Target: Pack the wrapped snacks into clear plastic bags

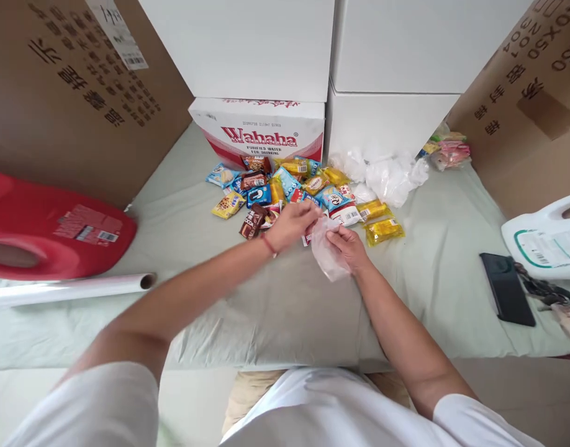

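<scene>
A small clear plastic bag [329, 253] hangs crumpled between my hands, just in front of a pile of wrapped snacks [289, 182]. My right hand [349, 247] is closed on the bag's right side, thumb toward its upper edge. My left hand [294, 225], slightly blurred, has its fingers pinched together at the bag's top left edge. Brown cocoa packets [253, 221] lie just left of my left hand. Beyond my right hand are yellow-wrapped snacks [384, 231] and a white packet [347, 215]. I cannot make out anything inside the bag.
Behind the snacks stand a Wahaha water carton [266, 127] and white boxes [392, 124]. Crumpled clear bags [394, 179] lie at the back right. A red jug [56, 226] and a white roll [71, 288] are left; a phone [507, 288] and a white jug [548, 239] are right.
</scene>
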A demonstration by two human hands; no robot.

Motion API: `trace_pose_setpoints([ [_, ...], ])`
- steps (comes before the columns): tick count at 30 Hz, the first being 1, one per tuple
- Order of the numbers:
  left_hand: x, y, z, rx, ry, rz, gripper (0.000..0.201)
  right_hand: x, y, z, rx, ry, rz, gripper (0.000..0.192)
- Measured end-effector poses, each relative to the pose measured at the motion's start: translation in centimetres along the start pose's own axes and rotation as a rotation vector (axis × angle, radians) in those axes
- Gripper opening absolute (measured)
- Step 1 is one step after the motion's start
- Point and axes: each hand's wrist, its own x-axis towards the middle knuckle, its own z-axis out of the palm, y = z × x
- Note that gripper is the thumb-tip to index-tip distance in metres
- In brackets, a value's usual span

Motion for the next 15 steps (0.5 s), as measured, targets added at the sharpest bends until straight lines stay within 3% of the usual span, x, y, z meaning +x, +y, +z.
trace_pose_setpoints([
  [3, -5.8, -3.0, -0.4, -0.196, 0.098, -0.172, 0.044, 0.6, 0.7, 0.4, -0.114, 0.117, -0.094, 0.032],
  [6, -8.8, -4.8, 0.4, -0.409, 0.28, -0.276, 0.051, 0.4, 1.1, 0.5, -0.222, 0.101, -0.119, 0.033],
  [9, -9.2, -5.6, 1.5, -0.533, 0.328, -0.3, 0.057, 0.1, 1.2, 0.6, -0.327, 0.062, -0.132, 0.034],
  [15, -9.1, -6.7, 1.7, -0.539, 0.233, -0.26, 0.049, -0.3, 1.6, 1.1, -0.515, -0.078, -0.152, 0.029],
])
